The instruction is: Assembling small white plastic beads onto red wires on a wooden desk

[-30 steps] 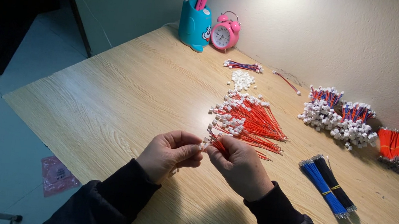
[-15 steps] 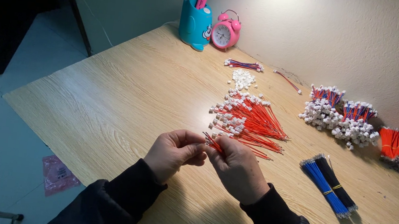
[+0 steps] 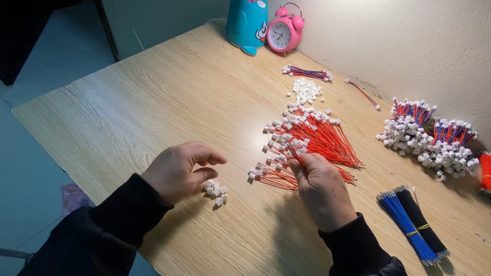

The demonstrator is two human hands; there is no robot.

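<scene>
Nearby, right hand fingers pinch a red wire; left hand fingers curl loosely over white connectors

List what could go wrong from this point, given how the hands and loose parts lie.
1. The left hand rests right beside a small heap of white plugs; a nudge could scatter them across the table.
2. The right hand reaches into the fanned pile of red wires; pulling one may drag or tangle its neighbours.
3. That heap lies fairly near the table's front edge, so a stray plug could perhaps roll off.
</scene>
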